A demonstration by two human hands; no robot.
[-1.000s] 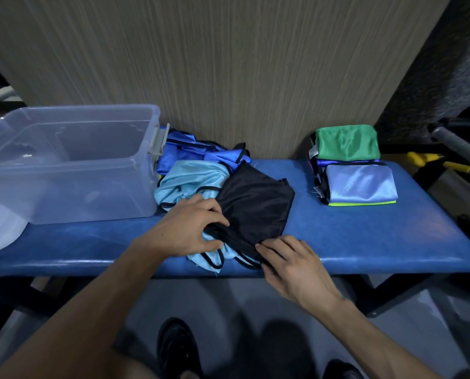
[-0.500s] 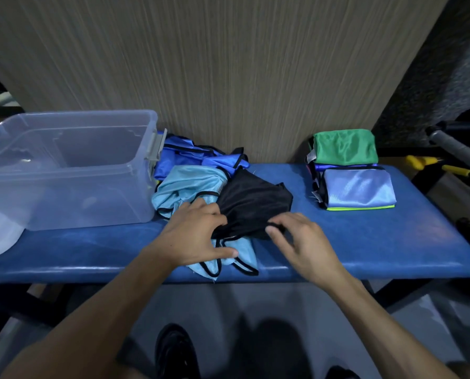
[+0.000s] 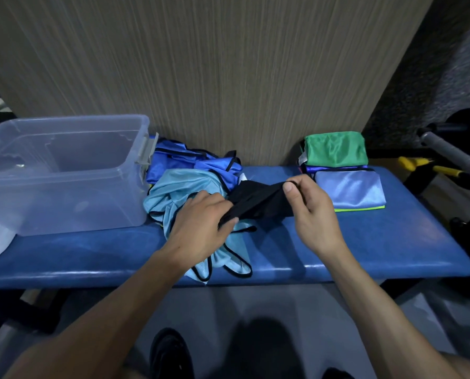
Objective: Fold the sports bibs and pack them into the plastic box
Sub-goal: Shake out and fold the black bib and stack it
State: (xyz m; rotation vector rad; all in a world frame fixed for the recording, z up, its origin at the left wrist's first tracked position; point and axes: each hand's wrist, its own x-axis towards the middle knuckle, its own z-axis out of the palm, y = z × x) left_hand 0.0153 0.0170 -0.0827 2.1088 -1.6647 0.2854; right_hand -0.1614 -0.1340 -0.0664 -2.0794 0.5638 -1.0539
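No lettering showing anywhere, nothing reading on bibs, box or bench, tags too small

We see a blue padded bench (image 3: 365,250) running left to right, its glossy vinyl catching soft highlights along the near edge. Behind it stands a tall panel of grey-brown wood grain (image 3: 214,77), streaked vertically. To the far right a dark speckled wall (image 3: 433,86) falls into shadow. Below the bench lies a dull grey floor (image 3: 269,305), dimly lit.
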